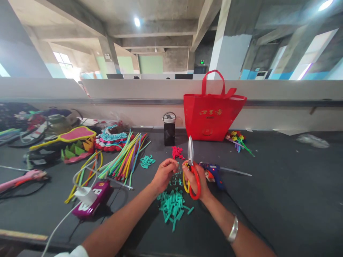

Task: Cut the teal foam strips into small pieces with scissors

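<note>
"From the head camera, what's lying about?"

"A heap of teal pieces [173, 205] on the dark table [281, 178], close to the person. Beyond it are a smaller teal cluster [147, 161] and some red bits [177, 152]."

"Anything in the way?"

"A blue glue gun [219, 177], just beside the right hand [204, 184] and partly hidden by it. Farther back stand a black tumbler [169, 135] and a red bag [213, 117]; off left lie coloured stems [125, 157] and a purple power strip [103, 196]."

"And the pose?"

"Both forearms [123, 219] slant inward. The right hand's fingers are wrapped round the handles of the scissors [190, 153], blades pointing away. The left hand [164, 175] is near, fingers curled; whether they pinch anything, I can't tell."
</note>
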The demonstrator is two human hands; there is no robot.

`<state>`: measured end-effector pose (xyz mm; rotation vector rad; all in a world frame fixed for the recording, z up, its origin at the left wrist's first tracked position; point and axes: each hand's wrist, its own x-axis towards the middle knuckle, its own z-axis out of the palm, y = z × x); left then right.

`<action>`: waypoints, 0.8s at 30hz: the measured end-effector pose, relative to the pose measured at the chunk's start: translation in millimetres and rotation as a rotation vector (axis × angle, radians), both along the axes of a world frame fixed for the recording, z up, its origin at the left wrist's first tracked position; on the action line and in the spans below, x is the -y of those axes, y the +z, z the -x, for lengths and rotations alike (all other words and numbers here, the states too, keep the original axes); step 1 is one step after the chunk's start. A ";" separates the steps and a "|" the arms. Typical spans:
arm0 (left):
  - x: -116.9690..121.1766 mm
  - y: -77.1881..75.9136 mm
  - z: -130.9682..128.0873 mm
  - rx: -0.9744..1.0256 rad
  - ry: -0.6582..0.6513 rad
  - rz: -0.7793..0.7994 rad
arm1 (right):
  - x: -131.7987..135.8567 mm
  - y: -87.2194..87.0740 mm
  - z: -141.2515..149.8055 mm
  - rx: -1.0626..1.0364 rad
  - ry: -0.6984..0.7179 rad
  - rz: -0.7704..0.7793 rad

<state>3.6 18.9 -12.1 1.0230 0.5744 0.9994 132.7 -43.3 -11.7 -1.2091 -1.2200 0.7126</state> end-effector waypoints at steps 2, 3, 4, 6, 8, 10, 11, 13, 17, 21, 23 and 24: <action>0.1 -0.8 1.8 0.001 0.015 0.001 | 0.0 0.8 1.3 -0.006 0.020 0.022; 0.8 -0.6 2.6 -0.001 0.025 -0.001 | 0.3 1.3 2.5 -0.003 0.030 0.031; 1.8 -0.2 3.1 -0.006 0.031 -0.003 | 0.9 1.7 4.0 0.008 0.037 0.036; 4.5 0.8 3.4 -0.015 0.029 -0.008 | 2.8 2.6 6.6 0.048 0.030 0.030; 6.8 1.3 3.4 -0.018 0.018 -0.017 | 5.0 3.3 7.9 0.077 0.013 0.013; 7.7 1.4 3.8 -0.020 0.024 -0.041 | 6.8 3.4 7.6 0.067 0.013 0.009; 7.6 1.5 4.4 -0.029 0.036 -0.063 | 7.3 3.0 6.9 0.055 0.019 0.014; 6.3 2.8 6.4 -0.075 0.069 -0.129 | 7.0 0.9 5.2 0.040 0.030 0.027; 2.7 10.3 12.6 -0.247 0.209 -0.320 | 3.6 -5.1 2.6 0.079 0.007 0.046; -0.2 15.4 15.5 -0.356 0.197 -0.358 | 2.1 -3.2 1.3 0.197 -0.039 0.028; -1.5 13.9 15.0 -0.373 0.088 -0.277 | 2.3 -0.4 -0.4 0.290 -0.048 -0.006; -2.2 12.5 14.7 -0.371 0.028 -0.226 | 2.2 0.6 -1.5 0.342 -0.047 -0.032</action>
